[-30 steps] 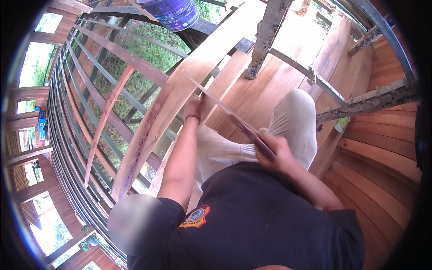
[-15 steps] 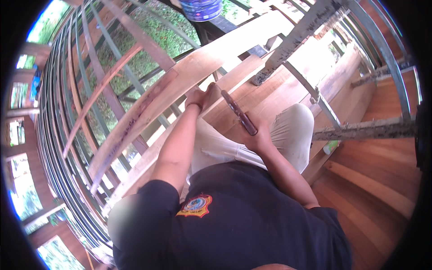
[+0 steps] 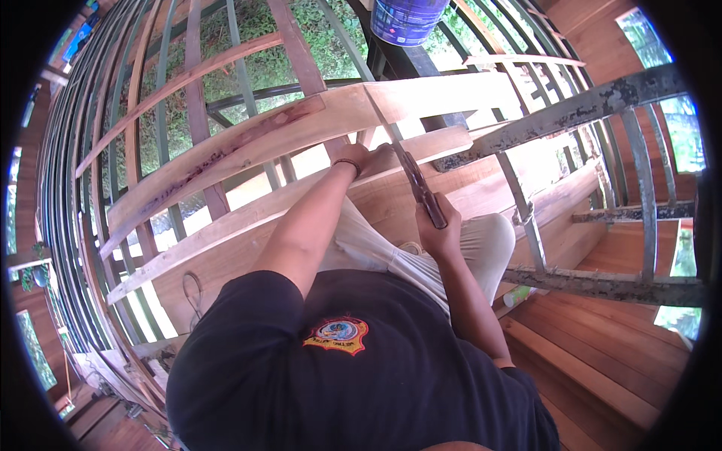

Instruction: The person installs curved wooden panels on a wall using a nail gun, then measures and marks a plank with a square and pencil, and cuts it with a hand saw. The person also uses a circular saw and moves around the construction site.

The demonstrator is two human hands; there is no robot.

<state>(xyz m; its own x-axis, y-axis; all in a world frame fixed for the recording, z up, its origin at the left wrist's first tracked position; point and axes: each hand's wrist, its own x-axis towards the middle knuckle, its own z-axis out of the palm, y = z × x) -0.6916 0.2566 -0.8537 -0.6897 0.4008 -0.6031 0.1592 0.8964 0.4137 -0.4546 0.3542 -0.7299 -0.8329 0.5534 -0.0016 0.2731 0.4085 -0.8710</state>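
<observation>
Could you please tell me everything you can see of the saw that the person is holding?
The saw is a hand tool with a dark brown handle and a thin, pale blade. The right hand grips the handle from below. The blade slants up and to the left, its far end lying across the pale wooden plank. The left hand rests on the wood just left of the blade. Teeth are too small to make out.

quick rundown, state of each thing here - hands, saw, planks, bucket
right hand: closed on the hand saw's dark handle
hand saw: held, blade slanting up across the upper plank's edge
left hand: pressed on the lower plank beside the blade
upper plank: lying across the metal frame, stained purple
lower plank: lying flat
blue bucket: standing upright beyond the planks
</observation>
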